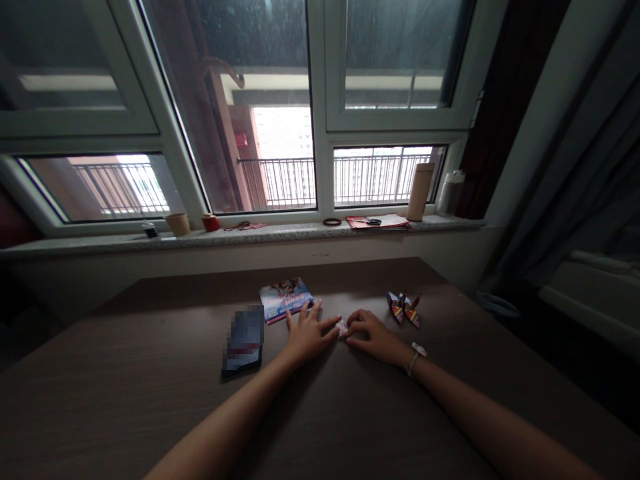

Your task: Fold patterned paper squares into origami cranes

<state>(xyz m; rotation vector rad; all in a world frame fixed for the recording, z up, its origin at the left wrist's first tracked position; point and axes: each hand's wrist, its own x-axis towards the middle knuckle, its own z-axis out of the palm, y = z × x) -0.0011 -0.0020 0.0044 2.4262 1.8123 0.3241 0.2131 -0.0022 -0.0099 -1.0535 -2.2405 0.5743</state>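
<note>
While the left hand [309,335] lies open, fingers spread, just left of the folded paper piece [342,327], the right hand [377,337] curls against it; grip unclear.

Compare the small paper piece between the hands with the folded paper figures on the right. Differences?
The small paper piece looks pale pink and white; the folded paper figures are darker, patterned in red and yellow. The piece is smaller than either figure. The piece sits at the fingertips of the left hand and right hand; the figures lie apart, untouched. Both are paper on the same brown table.
</note>
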